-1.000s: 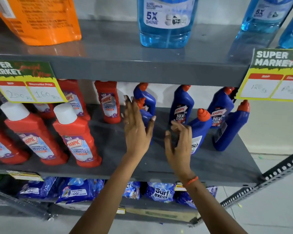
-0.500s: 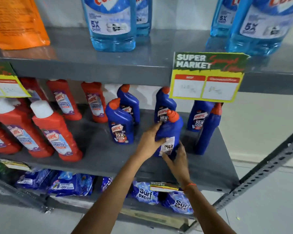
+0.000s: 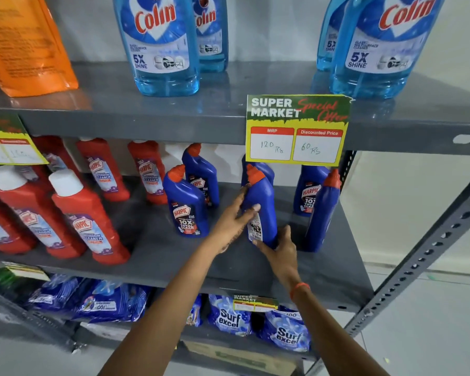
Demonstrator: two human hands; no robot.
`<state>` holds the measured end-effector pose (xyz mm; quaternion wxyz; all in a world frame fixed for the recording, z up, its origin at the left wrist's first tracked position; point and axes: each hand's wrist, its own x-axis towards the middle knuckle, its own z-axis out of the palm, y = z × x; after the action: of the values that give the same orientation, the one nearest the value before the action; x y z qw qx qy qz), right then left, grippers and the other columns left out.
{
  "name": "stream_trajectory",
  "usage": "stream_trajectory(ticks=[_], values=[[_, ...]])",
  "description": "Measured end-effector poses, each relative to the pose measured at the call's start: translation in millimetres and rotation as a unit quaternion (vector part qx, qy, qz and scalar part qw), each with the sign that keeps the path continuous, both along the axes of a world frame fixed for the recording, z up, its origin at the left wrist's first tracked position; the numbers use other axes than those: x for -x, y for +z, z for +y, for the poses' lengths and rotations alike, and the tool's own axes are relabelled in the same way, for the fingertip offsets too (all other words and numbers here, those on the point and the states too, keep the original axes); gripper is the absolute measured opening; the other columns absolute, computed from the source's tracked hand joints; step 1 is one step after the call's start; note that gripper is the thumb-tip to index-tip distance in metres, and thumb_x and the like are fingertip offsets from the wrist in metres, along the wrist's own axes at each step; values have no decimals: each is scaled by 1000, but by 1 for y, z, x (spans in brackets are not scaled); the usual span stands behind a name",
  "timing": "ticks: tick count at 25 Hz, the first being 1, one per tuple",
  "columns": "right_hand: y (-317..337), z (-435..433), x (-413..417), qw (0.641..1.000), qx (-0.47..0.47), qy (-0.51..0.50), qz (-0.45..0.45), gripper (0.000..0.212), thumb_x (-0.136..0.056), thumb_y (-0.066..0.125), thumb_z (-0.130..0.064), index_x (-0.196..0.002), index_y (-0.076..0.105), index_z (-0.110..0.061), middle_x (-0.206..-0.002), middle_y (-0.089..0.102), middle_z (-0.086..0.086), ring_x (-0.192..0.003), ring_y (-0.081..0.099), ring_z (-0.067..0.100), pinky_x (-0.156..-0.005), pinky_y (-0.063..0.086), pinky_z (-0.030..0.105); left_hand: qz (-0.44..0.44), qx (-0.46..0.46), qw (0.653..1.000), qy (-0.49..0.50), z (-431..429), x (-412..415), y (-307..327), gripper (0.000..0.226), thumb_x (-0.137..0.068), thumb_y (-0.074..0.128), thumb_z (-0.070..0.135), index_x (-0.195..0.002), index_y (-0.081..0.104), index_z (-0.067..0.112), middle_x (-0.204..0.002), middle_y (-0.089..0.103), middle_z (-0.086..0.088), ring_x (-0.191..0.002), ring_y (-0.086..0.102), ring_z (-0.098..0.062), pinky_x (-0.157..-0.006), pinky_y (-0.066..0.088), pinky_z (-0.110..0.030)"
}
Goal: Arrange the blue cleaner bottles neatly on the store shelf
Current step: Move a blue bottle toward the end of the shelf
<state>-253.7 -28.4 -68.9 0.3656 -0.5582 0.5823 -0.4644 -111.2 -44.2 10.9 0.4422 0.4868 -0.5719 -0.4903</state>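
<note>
Bottle (image 3: 261,202) turned label-away; left hand (image 3: 232,221), right hand (image 3: 278,246) clasp it; six blue bottles.

Both arms reach forward. The left hand (image 3: 232,221) wraps the bottle's (image 3: 261,204) side; the right hand (image 3: 278,246) cups its base.

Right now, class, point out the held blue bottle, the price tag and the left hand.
Held blue bottle (image 3: 261,198): head view, upper body.
Price tag (image 3: 296,130): head view, card's middle.
Left hand (image 3: 232,222): head view, back of hand.
</note>
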Motion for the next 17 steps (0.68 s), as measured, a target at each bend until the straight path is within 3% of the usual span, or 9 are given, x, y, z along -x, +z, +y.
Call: stream_trajectory(ticks=[3, 5, 9, 13, 17], values=[[9, 13, -11, 999, 27, -33, -32, 44, -72, 78, -23, -99, 44, -19, -98, 65, -3, -85, 63, 18, -71, 46, 28, -8, 22, 998, 55, 2, 24, 2, 78, -66, 72, 52, -132, 38, 30, -124, 61, 3, -111, 59, -14, -99, 48, -36], [12, 21, -16, 999, 51, -11, -13, 57, -72, 78, -23, -118, 44, -19, -111, 61, -12, -97, 60, 7, -81, 48, 22, 11, 31, 992, 125, 1, 30, 11, 70, -57, 75, 55, -116, 49, 28, -105, 68, 1, -95, 66, -17, -89, 54, -40], [5, 26, -18, 998, 46, 27, -26, 90, -65, 83, -21, -138, 30, -18, -123, 51, -15, -110, 56, 0, -89, 52, 18, -3, 66, 984, 168, -6, 24, 17, 40, -64, 78, 36, -95, 56, 23, -90, 69, -3, -85, 68, -23, -78, 57, -38], [9, 5, 3, 994, 2, 84, -66, 89, -58, 87, -15, -129, 35, -27, -118, 55, -15, -107, 59, 2, -86, 53, 17, 105, 44, 988, 108, -9, 9, 15, 31, -73, 76, 11, -100, 61, 14, -89, 71, -2, -77, 71, -12, -68, 57, -25], [7, -15, 18, 991, -43, 118, -41, 63, -63, 84, -11, -111, 48, -28, -109, 65, -2, -103, 63, 20, -85, 57, 29, 151, 8, 987, 46, -12, 0, 3, 41, -73, 73, 3, -111, 61, 13, -100, 71, -5, -88, 70, -16, -70, 56, -23]])
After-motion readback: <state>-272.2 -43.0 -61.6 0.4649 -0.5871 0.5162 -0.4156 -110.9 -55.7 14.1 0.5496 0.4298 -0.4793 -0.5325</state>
